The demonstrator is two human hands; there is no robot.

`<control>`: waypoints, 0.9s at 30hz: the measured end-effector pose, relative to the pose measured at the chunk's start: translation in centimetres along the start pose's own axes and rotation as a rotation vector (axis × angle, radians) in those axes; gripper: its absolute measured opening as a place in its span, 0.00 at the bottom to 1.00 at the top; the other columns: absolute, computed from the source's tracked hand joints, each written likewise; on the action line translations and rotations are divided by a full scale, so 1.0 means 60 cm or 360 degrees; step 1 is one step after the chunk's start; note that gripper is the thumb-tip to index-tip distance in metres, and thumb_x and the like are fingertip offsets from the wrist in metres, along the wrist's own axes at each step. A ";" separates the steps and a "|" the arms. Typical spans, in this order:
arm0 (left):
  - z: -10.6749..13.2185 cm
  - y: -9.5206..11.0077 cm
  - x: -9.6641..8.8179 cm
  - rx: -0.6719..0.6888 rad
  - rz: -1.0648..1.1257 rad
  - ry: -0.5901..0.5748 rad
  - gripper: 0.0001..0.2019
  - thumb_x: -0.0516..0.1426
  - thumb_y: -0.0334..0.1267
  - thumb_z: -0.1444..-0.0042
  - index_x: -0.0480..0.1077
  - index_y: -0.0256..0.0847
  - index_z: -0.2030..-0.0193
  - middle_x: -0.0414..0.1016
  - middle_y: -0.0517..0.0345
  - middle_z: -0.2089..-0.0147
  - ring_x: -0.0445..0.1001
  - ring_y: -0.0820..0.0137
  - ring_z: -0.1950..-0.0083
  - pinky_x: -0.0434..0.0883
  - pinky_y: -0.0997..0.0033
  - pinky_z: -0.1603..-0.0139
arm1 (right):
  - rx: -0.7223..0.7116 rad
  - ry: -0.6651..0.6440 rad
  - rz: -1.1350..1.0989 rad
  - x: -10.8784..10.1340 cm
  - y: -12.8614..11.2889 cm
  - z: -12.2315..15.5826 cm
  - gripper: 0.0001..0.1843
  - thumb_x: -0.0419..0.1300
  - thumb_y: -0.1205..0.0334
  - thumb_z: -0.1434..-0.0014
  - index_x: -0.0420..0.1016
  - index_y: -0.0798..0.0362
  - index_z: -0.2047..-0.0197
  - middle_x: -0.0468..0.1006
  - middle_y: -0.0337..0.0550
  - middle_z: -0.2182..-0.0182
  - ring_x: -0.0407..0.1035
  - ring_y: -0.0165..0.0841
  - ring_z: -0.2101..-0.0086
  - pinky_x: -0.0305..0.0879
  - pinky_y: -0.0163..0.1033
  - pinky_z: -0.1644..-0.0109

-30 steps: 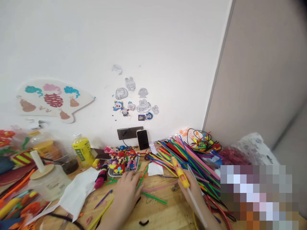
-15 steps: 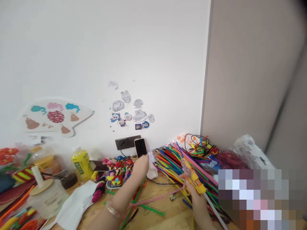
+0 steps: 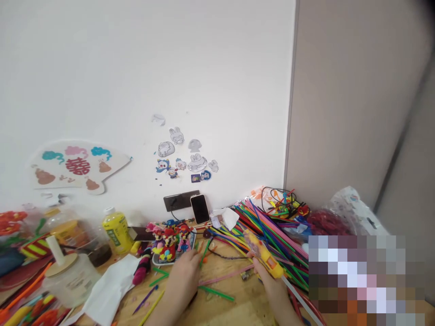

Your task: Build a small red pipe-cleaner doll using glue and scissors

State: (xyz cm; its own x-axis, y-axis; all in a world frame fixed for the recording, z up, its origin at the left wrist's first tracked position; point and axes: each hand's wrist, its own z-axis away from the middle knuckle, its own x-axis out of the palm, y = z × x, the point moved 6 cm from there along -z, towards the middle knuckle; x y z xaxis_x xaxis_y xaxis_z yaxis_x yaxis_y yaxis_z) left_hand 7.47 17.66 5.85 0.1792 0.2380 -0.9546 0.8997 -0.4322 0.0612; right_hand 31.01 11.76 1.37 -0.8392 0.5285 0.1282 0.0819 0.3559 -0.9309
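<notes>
My right hand (image 3: 267,276) grips a yellow hot glue gun (image 3: 263,253), its nozzle pointing up and to the left. A long whitish glue stick (image 3: 302,301) sticks out of the gun's rear. Low over the table, my left hand (image 3: 185,276) has its fingers bent down and drawn together. A green pipe cleaner (image 3: 205,253) runs beside those fingertips, and whether they pinch it is hidden. Another green pipe cleaner (image 3: 217,293) lies to the right of that hand. Just beyond it stands a white tray (image 3: 158,262) of small colourful figures.
A phone (image 3: 200,209) leans against the wall by a power strip (image 3: 170,202). White tissue (image 3: 228,219) lies beside a big heap of coloured pipe cleaners (image 3: 272,226). To the left are a yellow bottle (image 3: 117,231), a clear jar (image 3: 73,283) and white paper (image 3: 112,287).
My left hand has come down from the phone toward the green pipe cleaners. The white tissue has shifted right and now lies against the heap. The glue gun has moved slightly left and down.
</notes>
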 end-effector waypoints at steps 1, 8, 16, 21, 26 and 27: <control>0.026 -0.030 -0.004 -0.0086 -0.0011 0.0002 0.16 0.46 0.26 0.45 0.72 0.36 0.58 0.75 0.44 0.54 0.72 0.62 0.53 0.67 0.64 0.50 | 0.0010 -0.0079 0.0014 0.007 0.001 0.005 0.17 0.62 0.54 0.54 0.76 0.53 0.60 0.78 0.46 0.61 0.70 0.42 0.57 0.65 0.45 0.51; 0.117 -0.152 0.013 -0.0454 0.0050 -0.0039 0.23 0.53 0.46 0.48 0.68 0.35 0.49 0.72 0.43 0.46 0.70 0.57 0.47 0.66 0.60 0.47 | 0.0122 -0.0344 0.0091 0.075 -0.011 0.043 0.16 0.63 0.55 0.56 0.78 0.55 0.64 0.79 0.48 0.64 0.71 0.43 0.60 0.68 0.44 0.53; 0.153 -0.189 -0.003 -0.0462 0.0203 0.0027 0.16 0.53 0.41 0.49 0.72 0.38 0.55 0.76 0.47 0.54 0.72 0.60 0.51 0.67 0.62 0.50 | 0.0226 -0.0427 0.0190 0.132 -0.002 0.072 0.18 0.62 0.49 0.58 0.78 0.56 0.71 0.79 0.47 0.74 0.73 0.44 0.69 0.71 0.44 0.64; 0.140 -0.164 -0.020 -0.0461 0.0197 0.0091 0.17 0.48 0.40 0.43 0.69 0.34 0.52 0.73 0.42 0.52 0.70 0.58 0.50 0.65 0.58 0.48 | 0.0193 -0.0284 0.0279 0.115 0.021 0.074 0.18 0.62 0.49 0.58 0.77 0.56 0.69 0.79 0.49 0.71 0.72 0.45 0.64 0.68 0.47 0.58; 0.060 -0.089 0.005 -0.0280 0.0251 0.0026 0.17 0.51 0.37 0.44 0.65 0.39 0.48 0.71 0.48 0.48 0.69 0.63 0.50 0.64 0.66 0.48 | 0.0141 -0.0293 0.0227 0.122 0.019 0.072 0.18 0.63 0.51 0.57 0.77 0.57 0.68 0.79 0.49 0.70 0.73 0.43 0.67 0.70 0.45 0.62; 0.047 -0.078 0.011 -0.0248 0.0259 0.0009 0.16 0.50 0.35 0.44 0.66 0.40 0.49 0.72 0.49 0.49 0.69 0.64 0.50 0.64 0.66 0.49 | 0.0123 -0.0275 0.0206 0.122 0.017 0.072 0.18 0.63 0.51 0.57 0.77 0.57 0.68 0.79 0.49 0.70 0.73 0.43 0.69 0.70 0.44 0.64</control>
State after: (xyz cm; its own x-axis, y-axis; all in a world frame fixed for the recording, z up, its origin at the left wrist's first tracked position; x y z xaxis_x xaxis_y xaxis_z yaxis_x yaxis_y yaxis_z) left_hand 2.25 17.37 4.09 0.3285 0.1811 -0.9270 0.9094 -0.3256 0.2587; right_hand 22.60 12.66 -0.13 -0.9046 0.4236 -0.0483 0.1591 0.2302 -0.9601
